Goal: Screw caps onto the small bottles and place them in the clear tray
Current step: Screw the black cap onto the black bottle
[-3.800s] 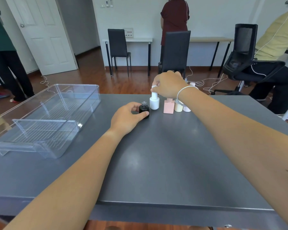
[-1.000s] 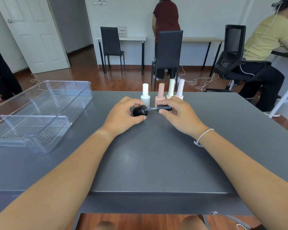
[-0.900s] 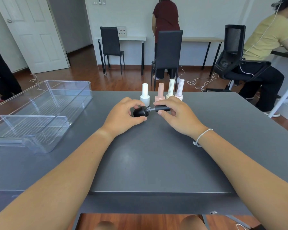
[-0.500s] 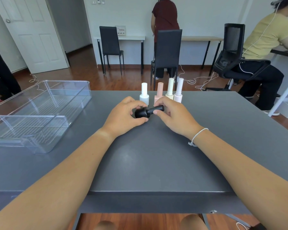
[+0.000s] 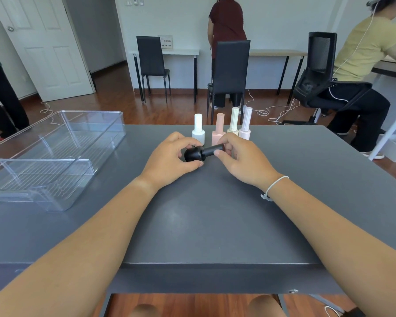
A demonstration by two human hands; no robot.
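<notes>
The black bottle (image 5: 193,154) lies on its side just above the table (image 5: 192,225), its round body cupped in the curled fingers of the left hand (image 5: 169,160). The right hand (image 5: 240,160) pinches the black cap (image 5: 212,149) between thumb and fingertips. Half a second ago the two met at the same spot; a second ago a bare brush stem showed between them, now cap meets bottle. The tray (image 5: 55,156) sits well left of both hands.

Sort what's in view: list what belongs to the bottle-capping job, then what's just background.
Job:
- black bottle, held by the left hand
- black cap, pinched by the right hand
- four capped bottles
- clear tray

Background:
- black chairs
- office chair
- door
- floor cables
</notes>
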